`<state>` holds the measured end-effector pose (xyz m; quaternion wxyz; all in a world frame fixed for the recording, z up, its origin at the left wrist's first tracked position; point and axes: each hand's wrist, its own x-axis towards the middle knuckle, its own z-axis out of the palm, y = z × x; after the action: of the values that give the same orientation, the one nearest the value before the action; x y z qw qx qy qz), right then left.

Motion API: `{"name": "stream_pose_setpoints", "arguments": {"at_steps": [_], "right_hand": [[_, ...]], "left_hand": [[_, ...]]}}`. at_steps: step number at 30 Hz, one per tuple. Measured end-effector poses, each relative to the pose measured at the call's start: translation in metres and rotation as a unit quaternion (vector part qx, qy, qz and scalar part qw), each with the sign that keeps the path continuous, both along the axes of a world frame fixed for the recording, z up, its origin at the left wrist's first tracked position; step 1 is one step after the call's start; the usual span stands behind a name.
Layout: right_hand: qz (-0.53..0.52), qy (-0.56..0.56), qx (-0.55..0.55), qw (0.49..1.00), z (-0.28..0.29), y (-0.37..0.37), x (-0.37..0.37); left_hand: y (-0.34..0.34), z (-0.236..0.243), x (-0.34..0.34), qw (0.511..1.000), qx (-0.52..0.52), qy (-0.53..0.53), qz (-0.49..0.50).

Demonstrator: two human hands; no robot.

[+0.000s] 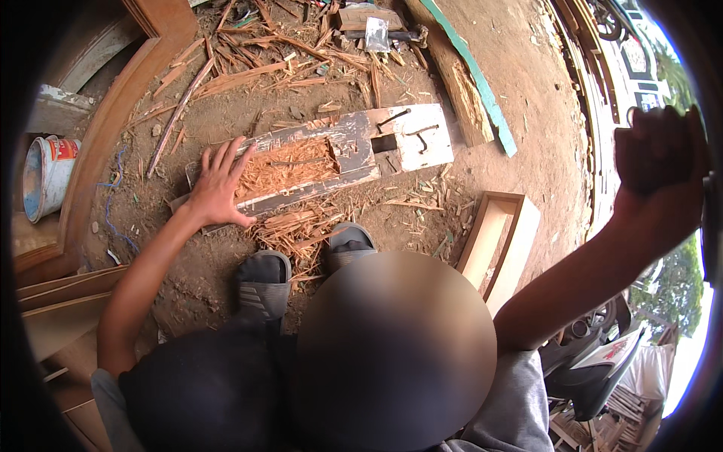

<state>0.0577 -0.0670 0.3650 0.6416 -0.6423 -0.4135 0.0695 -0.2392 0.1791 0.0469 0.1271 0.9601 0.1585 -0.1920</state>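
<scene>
My left hand (218, 188) is spread over the left end of a worn wooden block (354, 154), fingers apart and thumb by its near edge. The block has flaking white and brown paint, a long area of rough, splintered wood (290, 169) and a dark rectangular hole (384, 143). On its white right end lie a dark metal rod (394, 118) and a bent dark metal piece (422, 138). Raised high at the far right, my right hand (659, 151) is closed in a fist. A dark shape beside it is cut off by the picture's edge; what it is cannot be made out.
Wood splinters (301, 226) litter the dirt around my sandalled feet (263, 282). An open wooden frame (493, 237) stands right of the block. Beyond lie a log (459, 83) and a green strip (474, 68). A brown frame (98, 143) and a white bucket (56, 173) are left.
</scene>
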Motion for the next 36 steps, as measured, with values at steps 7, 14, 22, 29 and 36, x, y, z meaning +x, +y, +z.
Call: {"name": "stream_pose_setpoints", "arguments": {"at_steps": [7, 14, 22, 29, 36], "right_hand": [[-0.076, 0.383, -0.396, 0.831, -0.172, -0.008, -0.046], [-0.107, 0.286, -0.184, 0.934, -0.007, -0.030, -0.033], [0.140, 0.053, 0.022, 0.989, -0.004, -0.022, 0.039], [-0.012, 0.576, -0.345, 0.742, -0.174, -0.018, -0.063], [-0.041, 0.302, -0.255, 0.918, -0.017, -0.016, -0.044]], "left_hand": [[0.007, -0.005, -0.005, 0.999, 0.010, -0.046, 0.000], [0.006, 0.001, -0.013, 1.000, 0.022, -0.019, 0.008], [-0.002, -0.006, -0.003, 1.000, 0.006, -0.029, -0.001], [0.002, -0.001, -0.009, 0.997, 0.008, -0.076, 0.010], [0.003, 0.005, -0.012, 0.999, 0.027, -0.008, 0.023]]}}
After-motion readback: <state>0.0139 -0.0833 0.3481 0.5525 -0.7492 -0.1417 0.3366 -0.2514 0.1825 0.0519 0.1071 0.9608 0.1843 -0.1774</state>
